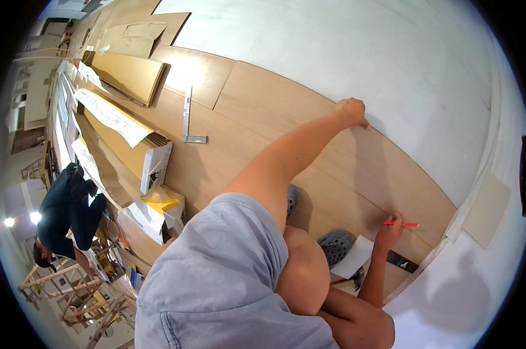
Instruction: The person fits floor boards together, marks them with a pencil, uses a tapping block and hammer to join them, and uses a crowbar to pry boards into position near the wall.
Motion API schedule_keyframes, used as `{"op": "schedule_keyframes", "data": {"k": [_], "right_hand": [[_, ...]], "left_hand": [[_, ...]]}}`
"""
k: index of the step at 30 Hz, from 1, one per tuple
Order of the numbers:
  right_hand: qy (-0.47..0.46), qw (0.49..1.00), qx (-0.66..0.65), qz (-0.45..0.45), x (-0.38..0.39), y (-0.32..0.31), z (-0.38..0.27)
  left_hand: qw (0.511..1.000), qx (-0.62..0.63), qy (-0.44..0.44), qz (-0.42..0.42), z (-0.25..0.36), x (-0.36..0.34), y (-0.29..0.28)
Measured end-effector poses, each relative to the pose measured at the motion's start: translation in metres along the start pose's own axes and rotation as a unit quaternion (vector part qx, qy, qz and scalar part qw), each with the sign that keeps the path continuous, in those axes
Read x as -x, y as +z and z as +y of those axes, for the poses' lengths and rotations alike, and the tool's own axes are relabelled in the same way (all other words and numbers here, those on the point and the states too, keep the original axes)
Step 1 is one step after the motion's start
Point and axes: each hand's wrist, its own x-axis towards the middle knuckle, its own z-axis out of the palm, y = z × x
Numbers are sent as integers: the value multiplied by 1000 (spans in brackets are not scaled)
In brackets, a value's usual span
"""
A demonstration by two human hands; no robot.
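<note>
My left hand is at the outer edge of the laid wood-look floor planks, where they meet a pale sheet underlay. Its fingers curl under, one tip pointing down at the plank edge; whatever they may hold is hidden. Lower and to the right, my right hand grips a slim red pencil above the planks near the wall. Beside that forearm lies a dark flat bar, and a white board piece is next to my grey perforated clog.
A metal square lies on the planks to the left. Beyond it are an opened carton and stacked boards. A person in dark clothes bends over at far left, near wooden frames. A white wall borders the right.
</note>
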Motion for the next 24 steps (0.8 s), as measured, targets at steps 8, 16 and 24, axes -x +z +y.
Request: {"op": "schedule_keyframes", "data": {"k": [8, 16, 24], "right_hand": [[57, 998, -20, -27, -38, 6, 28], [-49, 996, 51, 58, -163, -7, 104], [32, 992, -5, -120, -214, -31, 108]], "left_hand": [[986, -126, 98, 38, -1, 24, 0], [977, -95, 163, 103, -17, 18, 9], [982, -108, 142, 67, -18, 19, 5]]}}
